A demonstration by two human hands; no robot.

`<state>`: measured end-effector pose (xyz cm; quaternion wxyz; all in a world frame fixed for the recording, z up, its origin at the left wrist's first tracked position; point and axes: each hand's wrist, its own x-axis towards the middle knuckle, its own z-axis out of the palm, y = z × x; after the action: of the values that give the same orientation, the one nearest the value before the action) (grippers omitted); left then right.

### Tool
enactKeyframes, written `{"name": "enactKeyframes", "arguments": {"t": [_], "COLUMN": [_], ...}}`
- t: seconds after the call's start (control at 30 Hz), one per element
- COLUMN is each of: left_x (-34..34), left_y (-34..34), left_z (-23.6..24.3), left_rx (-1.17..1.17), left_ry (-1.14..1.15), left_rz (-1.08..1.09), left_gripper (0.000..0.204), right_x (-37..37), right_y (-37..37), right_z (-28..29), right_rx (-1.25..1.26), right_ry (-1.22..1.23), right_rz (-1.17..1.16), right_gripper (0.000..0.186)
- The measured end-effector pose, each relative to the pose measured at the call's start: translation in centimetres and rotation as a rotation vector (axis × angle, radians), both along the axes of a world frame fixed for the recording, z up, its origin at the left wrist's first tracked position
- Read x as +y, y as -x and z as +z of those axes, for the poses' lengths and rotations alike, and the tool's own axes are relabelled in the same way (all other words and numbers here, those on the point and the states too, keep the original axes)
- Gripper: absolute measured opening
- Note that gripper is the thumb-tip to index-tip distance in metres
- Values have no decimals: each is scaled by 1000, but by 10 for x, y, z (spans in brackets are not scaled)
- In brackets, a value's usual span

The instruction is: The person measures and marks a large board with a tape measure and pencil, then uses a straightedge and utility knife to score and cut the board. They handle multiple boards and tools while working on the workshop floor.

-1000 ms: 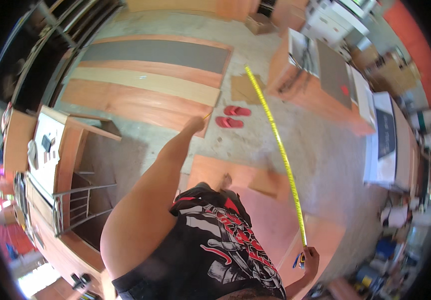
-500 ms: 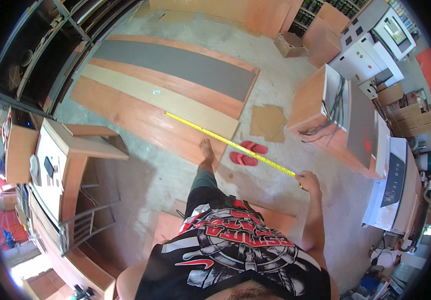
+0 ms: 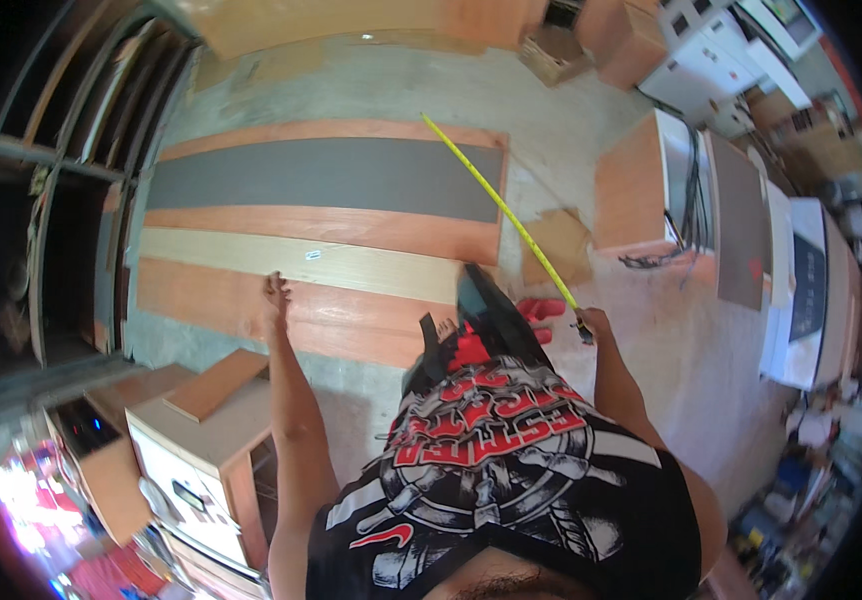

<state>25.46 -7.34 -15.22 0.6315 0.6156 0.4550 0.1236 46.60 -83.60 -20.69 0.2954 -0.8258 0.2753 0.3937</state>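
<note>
Over the right end of the reddish boards (image 3: 206,292), a yellow tape blade (image 3: 499,202) is slanting away from its dark case (image 3: 584,327), and the right hand (image 3: 599,322) is closing narrowly around that case, probably because a firm hold is keeping the long, unsupported blade steady. Its free end is reaching the far edge of the layout (whether it is touching anything, I cannot tell). The left hand (image 3: 276,292) is hanging over or resting on the near board, its fingers seeming loosely parted with nothing visible between them. A grey panel (image 3: 321,180) and a pale strip (image 3: 391,268) are lying lengthwise among the boards on the concrete floor (image 3: 351,82), presumably so that their long edges are staying flat and within reach. Flattened cardboard (image 3: 558,245) and red slippers (image 3: 541,309) are sitting just beyond the right end. As for writing, a small white label (image 3: 313,255) is marking the pale strip, too tiny for reading; bold red lettering is covering the black shirt (image 3: 501,470), and pale characters are showing on a long box (image 3: 804,290) at right.
</note>
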Motion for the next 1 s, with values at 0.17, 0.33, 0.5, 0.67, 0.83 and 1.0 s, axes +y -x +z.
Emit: {"name": "enactKeyframes", "arguments": {"t": [0.17, 0.33, 0.5, 0.67, 0.83, 1.0], "left_x": [28, 24, 80, 182, 311, 362], "left_y": [-148, -229, -249, -309, -513, -844], "left_z": [-33, -85, -100, -92, -99, -107], "left_rx": [103, 385, 552, 682, 838, 682], "left_ry": [-4, 211, 485, 413, 324, -51], "left_rz": [-216, -432, -398, -453, -796, -1238], "left_gripper": [48, 48, 51, 50, 49, 30], "right_x": [26, 92, 168, 237, 360, 549], "right_y": [-24, -106, -215, -279, -269, -222], "right_z": [-64, -100, -66, -45, -40, -39], "right_rx": [158, 173, 140, 91, -152, -154], "right_ry": [120, 26, -21, -48, -30, 9], "right_rz": [-362, -573, -844, -947, -1096, -1326], "right_gripper": [33, 32, 32, 34, 35, 28]}}
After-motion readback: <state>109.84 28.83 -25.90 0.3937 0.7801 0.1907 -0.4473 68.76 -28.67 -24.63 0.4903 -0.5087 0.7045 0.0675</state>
